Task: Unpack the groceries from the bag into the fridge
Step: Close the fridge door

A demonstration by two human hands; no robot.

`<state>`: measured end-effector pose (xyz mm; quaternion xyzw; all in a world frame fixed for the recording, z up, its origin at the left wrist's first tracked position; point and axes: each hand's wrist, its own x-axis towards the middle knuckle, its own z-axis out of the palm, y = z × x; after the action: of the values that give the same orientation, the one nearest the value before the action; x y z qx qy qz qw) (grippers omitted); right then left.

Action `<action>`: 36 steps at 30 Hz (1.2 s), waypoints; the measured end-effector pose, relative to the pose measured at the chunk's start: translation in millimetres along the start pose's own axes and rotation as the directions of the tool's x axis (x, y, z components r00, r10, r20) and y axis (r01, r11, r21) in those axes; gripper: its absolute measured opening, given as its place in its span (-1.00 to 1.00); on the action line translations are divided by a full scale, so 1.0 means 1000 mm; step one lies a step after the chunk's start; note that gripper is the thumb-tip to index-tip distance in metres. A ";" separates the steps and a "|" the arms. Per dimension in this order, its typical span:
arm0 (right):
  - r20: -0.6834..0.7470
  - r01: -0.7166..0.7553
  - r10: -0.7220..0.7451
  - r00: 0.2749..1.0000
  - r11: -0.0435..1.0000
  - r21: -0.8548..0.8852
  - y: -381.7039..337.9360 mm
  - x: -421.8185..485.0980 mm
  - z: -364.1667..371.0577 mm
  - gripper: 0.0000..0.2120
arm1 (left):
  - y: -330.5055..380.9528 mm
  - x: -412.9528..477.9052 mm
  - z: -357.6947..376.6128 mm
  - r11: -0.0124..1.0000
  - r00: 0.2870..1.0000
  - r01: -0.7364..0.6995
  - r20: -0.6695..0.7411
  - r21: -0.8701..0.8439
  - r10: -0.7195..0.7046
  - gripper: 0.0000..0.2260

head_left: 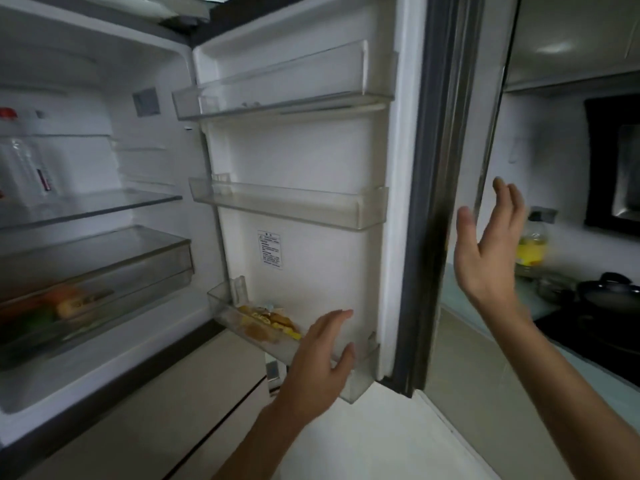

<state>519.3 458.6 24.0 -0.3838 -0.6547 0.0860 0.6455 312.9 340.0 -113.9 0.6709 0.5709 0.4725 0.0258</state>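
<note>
Groceries: yellow-wrapped snack packets (266, 322) lie in the lowest door bin (242, 332), just left of the left hand (320, 355). More produce, orange and green, sits in the crisper drawer (97, 271), well left of both hands and blurred. Grocery bag: not in view.

Left hand: fingers spread, empty, resting on or just at the front wall of the lowest bin; contact cannot be confirmed. Right hand (488, 251): open, palm toward the outer edge of the fridge door (426, 202), near it, apart from it, holding nothing.

Judgement: the stance reads as readiness to swing the door.

Risks:
- Left fingers curl over the bin rim. If the right hand pushes the door while they are there, they could get carried toward the cabinet and pinched.
- The packets are piled loose near the bin rim; a sharp swing could spill them.
- Behind the right hand, an oil bottle (531, 247) and a dark pan (613, 296) stand on the counter; a wide backswing could strike the bottle.
</note>
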 end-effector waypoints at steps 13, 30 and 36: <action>0.291 -0.106 -0.008 0.957 0.922 0.373 -0.071 -0.099 0.020 -0.77 | 0.066 -0.070 -0.030 0.965 0.954 0.263 -0.149 -0.010 -0.261 -0.22; 0.319 0.100 -0.524 0.790 0.623 0.776 -0.242 -0.189 0.150 -0.43 | 0.000 -0.169 -0.179 0.780 0.760 0.490 -0.629 0.388 -0.164 -0.18; 0.324 0.243 -0.674 0.664 0.603 0.760 -0.260 -0.209 0.223 -0.44 | -0.036 -0.180 -0.229 0.765 0.603 0.590 -0.771 0.259 -0.205 -0.45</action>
<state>187.6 235.8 -14.6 0.1092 -0.8229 0.2446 0.5011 151.9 94.4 -116.9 0.2706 0.7749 0.5107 -0.2558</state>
